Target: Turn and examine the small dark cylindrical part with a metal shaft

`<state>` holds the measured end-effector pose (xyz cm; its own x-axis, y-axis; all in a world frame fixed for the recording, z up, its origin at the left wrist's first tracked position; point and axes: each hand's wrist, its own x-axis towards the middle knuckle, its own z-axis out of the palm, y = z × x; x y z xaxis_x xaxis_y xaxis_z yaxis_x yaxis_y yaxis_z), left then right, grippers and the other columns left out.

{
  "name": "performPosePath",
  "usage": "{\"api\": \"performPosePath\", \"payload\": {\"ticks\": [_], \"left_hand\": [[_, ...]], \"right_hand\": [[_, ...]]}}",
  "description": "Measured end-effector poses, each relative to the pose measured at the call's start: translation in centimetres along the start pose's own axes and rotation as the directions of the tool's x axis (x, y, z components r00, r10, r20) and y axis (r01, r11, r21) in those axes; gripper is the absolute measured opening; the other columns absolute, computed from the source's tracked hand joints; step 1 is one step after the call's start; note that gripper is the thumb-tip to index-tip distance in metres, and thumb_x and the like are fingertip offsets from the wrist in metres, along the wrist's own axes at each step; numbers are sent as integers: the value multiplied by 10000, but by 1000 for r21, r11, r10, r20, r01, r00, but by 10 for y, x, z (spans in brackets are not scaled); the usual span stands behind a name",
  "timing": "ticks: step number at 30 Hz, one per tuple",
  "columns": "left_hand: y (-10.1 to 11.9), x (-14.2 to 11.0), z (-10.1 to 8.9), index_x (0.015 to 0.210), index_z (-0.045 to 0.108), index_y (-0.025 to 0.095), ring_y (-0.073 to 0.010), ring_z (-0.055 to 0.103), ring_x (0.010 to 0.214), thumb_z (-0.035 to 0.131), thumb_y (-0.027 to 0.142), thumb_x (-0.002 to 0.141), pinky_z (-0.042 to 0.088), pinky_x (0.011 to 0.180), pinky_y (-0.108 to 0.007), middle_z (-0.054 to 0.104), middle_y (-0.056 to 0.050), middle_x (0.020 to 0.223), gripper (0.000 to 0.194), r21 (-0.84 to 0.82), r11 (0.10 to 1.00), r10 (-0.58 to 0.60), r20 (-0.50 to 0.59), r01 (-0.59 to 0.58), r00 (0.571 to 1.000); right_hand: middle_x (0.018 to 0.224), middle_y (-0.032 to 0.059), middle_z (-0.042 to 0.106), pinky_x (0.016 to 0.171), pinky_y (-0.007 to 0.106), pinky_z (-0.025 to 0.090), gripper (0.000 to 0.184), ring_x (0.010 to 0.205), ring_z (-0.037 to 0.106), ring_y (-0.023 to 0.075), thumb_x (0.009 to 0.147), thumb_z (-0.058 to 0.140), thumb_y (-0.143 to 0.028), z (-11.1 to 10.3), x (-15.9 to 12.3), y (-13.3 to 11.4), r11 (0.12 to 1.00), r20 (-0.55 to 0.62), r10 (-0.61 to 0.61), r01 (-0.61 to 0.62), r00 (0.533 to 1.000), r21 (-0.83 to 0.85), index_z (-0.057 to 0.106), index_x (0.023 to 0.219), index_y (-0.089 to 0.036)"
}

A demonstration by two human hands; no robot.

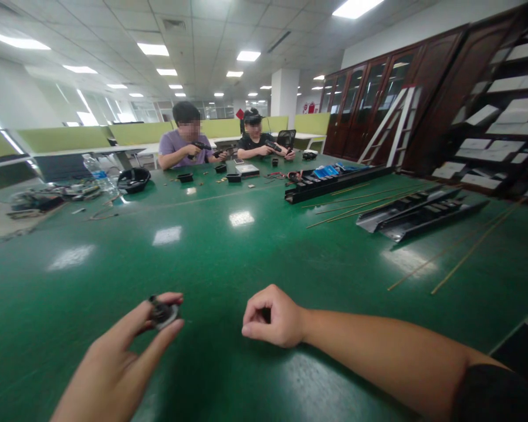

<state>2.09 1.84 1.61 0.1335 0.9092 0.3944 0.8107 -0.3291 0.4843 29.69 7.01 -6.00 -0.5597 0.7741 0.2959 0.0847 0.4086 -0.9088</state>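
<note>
My left hand is raised just above the green table at the lower left. Its thumb and fingers pinch a small round black-and-grey part. My right hand rests on the table to the right of it, fingers curled into a loose fist. Something dark shows inside the curl, too small to name. The two hands are about a hand's width apart.
Black plastic channels and thin wooden sticks lie at the right. Across the table two people hold tools among small black trays and a water bottle. Dark wooden cabinets line the right wall.
</note>
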Motion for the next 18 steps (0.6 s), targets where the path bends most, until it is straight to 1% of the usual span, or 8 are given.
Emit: {"api": "performPosePath", "payload": {"ticks": [2, 4, 6, 8, 9, 12, 15, 18], "left_hand": [[23, 15, 22, 1232, 632, 294, -219, 674, 1046, 563, 556, 903, 566, 931, -321, 693, -19, 1155, 426, -40, 986, 162, 82, -159, 983], [37, 22, 44, 1249, 622, 297, -196, 662, 1063, 520, 458, 953, 549, 940, -280, 673, -28, 1186, 352, -69, 963, 269, 162, -261, 949], [37, 20, 61, 1284, 591, 311, -177, 656, 1046, 487, 381, 980, 546, 912, -254, 660, -34, 1189, 329, -78, 952, 305, 252, -295, 919], [23, 13, 73, 1311, 557, 329, -173, 653, 1022, 494, 345, 979, 545, 895, -261, 660, -29, 1158, 339, -69, 951, 306, 320, -300, 897], [14, 8, 77, 1326, 536, 337, -177, 652, 1016, 514, 335, 968, 545, 893, -273, 661, -24, 1144, 358, -59, 953, 300, 338, -298, 892], [-6, 0, 83, 1324, 504, 323, -196, 644, 1043, 605, 300, 910, 533, 923, -311, 655, -21, 1163, 426, -47, 968, 250, 300, -247, 921], [-5, 0, 82, 1188, 557, 288, -191, 648, 1002, 635, 274, 880, 530, 889, -303, 661, -15, 1109, 318, -79, 981, 193, 263, -179, 945], [3, 4, 79, 1077, 591, 280, -177, 644, 921, 620, 274, 889, 523, 809, -283, 660, -1, 1008, 190, -120, 979, 192, 295, -163, 936]], "right_hand": [[554, -26, 536, 495, 205, 365, 168, 495, 454, 83, 781, 692, -292, -1, 1, -2, 998, -98, 35, -30, 995, 55, 676, 778, -125], [588, -43, 526, 520, 203, 379, 162, 513, 456, 82, 771, 669, -234, -1, 3, -2, 993, -146, 68, -52, 987, 109, 643, 896, -134], [632, -59, 537, 533, 198, 396, 310, 522, 474, 82, 724, 657, -160, 1, 5, 0, 990, -125, 93, -79, 988, 115, 582, 1025, -156], [695, -59, 571, 537, 194, 413, 441, 538, 504, 85, 684, 642, -110, 3, 6, 2, 993, -89, 105, -99, 990, 68, 522, 1103, -179], [724, -55, 586, 535, 192, 416, 466, 546, 516, 86, 673, 635, -97, 5, 6, 3, 994, -77, 109, -106, 991, 34, 508, 1112, -188], [774, -45, 608, 529, 184, 412, 429, 556, 537, 84, 671, 624, -83, 7, 6, 2, 990, -50, 119, -122, 992, -66, 519, 1069, -205], [791, -38, 615, 543, 191, 420, 367, 568, 560, 89, 678, 638, -93, 7, 5, -2, 982, -13, 128, -128, 992, -140, 560, 1018, -207], [794, -31, 625, 562, 200, 436, 347, 596, 572, 102, 684, 678, -129, 6, 4, -2, 979, 0, 127, -125, 992, -163, 587, 1010, -205]]}}
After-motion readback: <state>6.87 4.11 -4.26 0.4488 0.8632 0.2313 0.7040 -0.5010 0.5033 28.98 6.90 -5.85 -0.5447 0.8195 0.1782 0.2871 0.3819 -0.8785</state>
